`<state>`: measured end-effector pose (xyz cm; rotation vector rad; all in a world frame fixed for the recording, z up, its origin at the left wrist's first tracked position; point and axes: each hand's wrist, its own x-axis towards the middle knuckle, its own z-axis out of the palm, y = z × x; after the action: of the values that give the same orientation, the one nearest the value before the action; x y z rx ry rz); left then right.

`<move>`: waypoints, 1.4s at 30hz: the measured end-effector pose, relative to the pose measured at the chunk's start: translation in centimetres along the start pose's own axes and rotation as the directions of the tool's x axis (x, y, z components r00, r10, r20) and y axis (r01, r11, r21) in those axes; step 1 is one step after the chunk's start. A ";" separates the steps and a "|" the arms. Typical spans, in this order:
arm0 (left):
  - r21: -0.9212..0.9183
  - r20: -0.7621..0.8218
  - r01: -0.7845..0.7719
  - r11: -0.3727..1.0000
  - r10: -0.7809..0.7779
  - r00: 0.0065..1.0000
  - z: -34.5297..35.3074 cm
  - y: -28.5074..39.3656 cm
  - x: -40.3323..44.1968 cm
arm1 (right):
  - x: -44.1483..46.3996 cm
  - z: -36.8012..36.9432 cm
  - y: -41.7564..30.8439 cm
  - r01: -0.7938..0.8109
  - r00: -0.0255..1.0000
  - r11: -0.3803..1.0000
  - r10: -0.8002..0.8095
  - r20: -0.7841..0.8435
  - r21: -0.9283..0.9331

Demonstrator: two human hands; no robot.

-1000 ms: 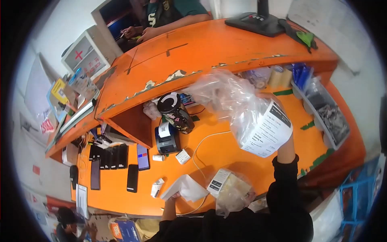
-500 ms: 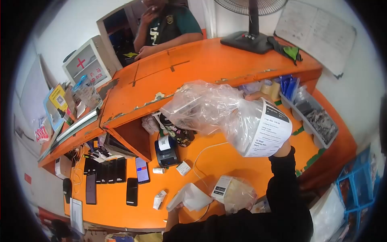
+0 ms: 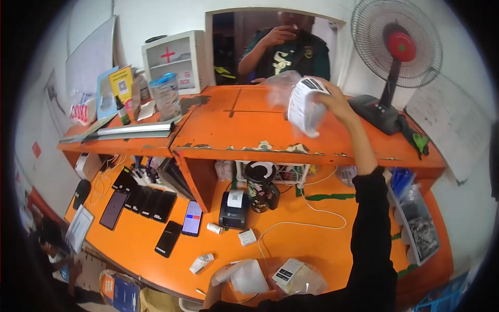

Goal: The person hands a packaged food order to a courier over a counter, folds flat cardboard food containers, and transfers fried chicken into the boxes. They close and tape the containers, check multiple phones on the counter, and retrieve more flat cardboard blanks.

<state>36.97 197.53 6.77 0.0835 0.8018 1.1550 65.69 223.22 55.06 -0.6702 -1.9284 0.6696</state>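
My right hand (image 3: 335,101) is raised over the orange upper counter, its fingers closed around a clear plastic bag (image 3: 292,127) with a large printed white label. The bag is tilted and partly blurred. At the bottom, my left hand (image 3: 221,276) is at a translucent plastic bag (image 3: 231,270) with a white paper patch; its fingers are mostly hidden behind it. To the right of that bag is another clear plastic bag (image 3: 309,281) with a black-and-white label, near my right sleeve.
A person (image 3: 286,52) stands behind the window opening. A fan (image 3: 397,47) rises at the right. Below the orange upper counter (image 3: 208,117) are a label printer (image 3: 234,209), a dark floral tumbler (image 3: 260,190), several phones (image 3: 167,239), a white cable (image 3: 291,223) and a parts tray (image 3: 418,226).
My right hand has moved up and away with the labelled bag, from over the lower desk to above the upper counter. My head view has lifted toward the window. The left hand stays low.
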 end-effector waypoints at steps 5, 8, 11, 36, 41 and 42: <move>-0.021 -0.022 -0.020 1.000 0.020 1.000 0.1 -0.1 -0.2 | 5.5 1.7 5.5 -0.150 0.973 0.843 0.031 -0.231 -0.516; -0.013 -0.026 -0.022 1.000 0.022 0.999 0.0 -0.1 -0.5 | 7.2 2.5 8.4 -0.201 0.926 0.812 -0.025 -0.376 -0.548; -0.003 -0.017 -0.015 1.000 0.015 1.000 -0.2 -0.3 -0.8 | 7.7 2.6 11.2 -0.169 0.932 0.849 -0.028 -0.362 -0.501; 0.584 0.500 -0.688 0.430 0.478 0.723 17.9 0.1 -15.6 | -75.7 34.2 -38.2 -0.795 -0.545 0.175 0.215 -0.811 0.581; 0.318 0.944 -0.865 -0.388 0.048 0.326 19.7 -16.5 -23.3 | -78.7 38.0 -42.1 -0.802 -0.560 0.311 -0.099 -0.822 0.510; 0.142 0.954 -0.966 -0.217 -0.230 0.192 18.9 -21.6 -27.6 | -78.5 37.8 -43.5 -0.851 -0.469 0.301 -0.067 -0.880 0.431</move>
<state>60.65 171.37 25.11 2.5109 0.3554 0.8232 55.15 131.83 23.05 -2.0287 0.1575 -0.2565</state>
